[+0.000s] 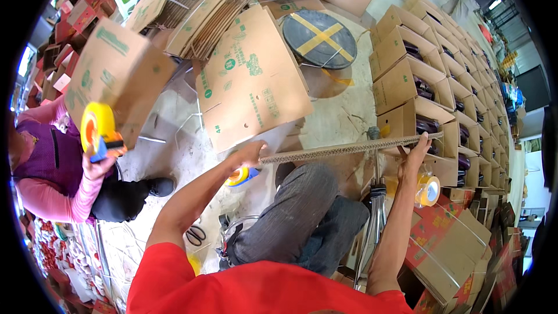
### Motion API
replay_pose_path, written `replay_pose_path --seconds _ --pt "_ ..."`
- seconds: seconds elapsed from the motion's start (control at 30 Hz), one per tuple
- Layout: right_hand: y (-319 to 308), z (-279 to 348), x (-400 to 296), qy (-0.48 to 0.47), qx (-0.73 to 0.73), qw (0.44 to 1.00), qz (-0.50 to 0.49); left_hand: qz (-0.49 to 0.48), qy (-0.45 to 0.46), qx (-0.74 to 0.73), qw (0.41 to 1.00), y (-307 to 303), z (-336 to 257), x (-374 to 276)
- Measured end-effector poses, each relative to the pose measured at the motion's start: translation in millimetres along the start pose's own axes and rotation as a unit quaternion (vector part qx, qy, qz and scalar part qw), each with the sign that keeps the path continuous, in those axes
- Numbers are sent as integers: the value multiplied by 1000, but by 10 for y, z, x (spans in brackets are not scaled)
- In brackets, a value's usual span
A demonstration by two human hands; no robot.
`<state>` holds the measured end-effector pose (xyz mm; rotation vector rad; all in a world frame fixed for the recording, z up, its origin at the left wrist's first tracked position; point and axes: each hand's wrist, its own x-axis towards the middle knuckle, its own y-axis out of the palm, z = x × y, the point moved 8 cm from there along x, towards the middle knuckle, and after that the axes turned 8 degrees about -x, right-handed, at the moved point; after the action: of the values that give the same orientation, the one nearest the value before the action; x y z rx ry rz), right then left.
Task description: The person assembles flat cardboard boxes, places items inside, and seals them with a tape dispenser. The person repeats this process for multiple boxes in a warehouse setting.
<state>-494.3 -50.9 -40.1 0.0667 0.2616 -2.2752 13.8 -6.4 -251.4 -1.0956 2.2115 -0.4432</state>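
Note:
A flattened corrugated cardboard carton [348, 149] spans edge-on across my lap, gripped near its two ends. My left hand [253, 152] is closed on its left end, and my right hand [416, 152] holds the right end, beside the open cartons of eggplants. Below my left hand, a yellow tape roll on a blue dispenser [241, 176] is partly hidden. Further ahead, a printed flattened carton [253, 78] leans near a round black lid [320, 39] with a yellow tape cross. By my right forearm is another tape roll [429, 191].
At left, a co-worker's hand [96, 165] holds a tape dispenser beside a carton [117, 74]. Strapped cardboard stacks [209, 22] stand ahead. Rows of cartons holding eggplants [423, 87] fill the right. Black-handled scissors [195, 235] lie on the floor; red-printed cartons [449, 235] lie at lower right.

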Motion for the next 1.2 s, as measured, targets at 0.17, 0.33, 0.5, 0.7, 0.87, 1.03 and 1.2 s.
replay_pose_path --seconds 0.17,0.33,0.5,0.7,0.87,1.03,1.2 --pt "-95 -52 -40 -8 -5 1000 14 -164 -30 -102 981 -50 431 706" --pt "-168 -166 -89 5 9 1000 12 -205 -167 134 955 -989 1279 1061" --pt "-169 23 -108 -35 5 999 -11 -260 -121 -115 951 -1246 1060 856" --pt "-126 2 -124 -43 22 999 -11 92 123 -455 877 -948 -1780 -130" --pt "-39 -24 -193 -50 59 997 5 118 101 -217 964 -766 -2545 -444" --pt "-77 94 -350 -82 79 993 14 94 119 -161 975 -750 -2417 -414" --pt "-406 93 -331 -106 -30 994 -13 -19 151 -8 988 -900 -2513 -454"
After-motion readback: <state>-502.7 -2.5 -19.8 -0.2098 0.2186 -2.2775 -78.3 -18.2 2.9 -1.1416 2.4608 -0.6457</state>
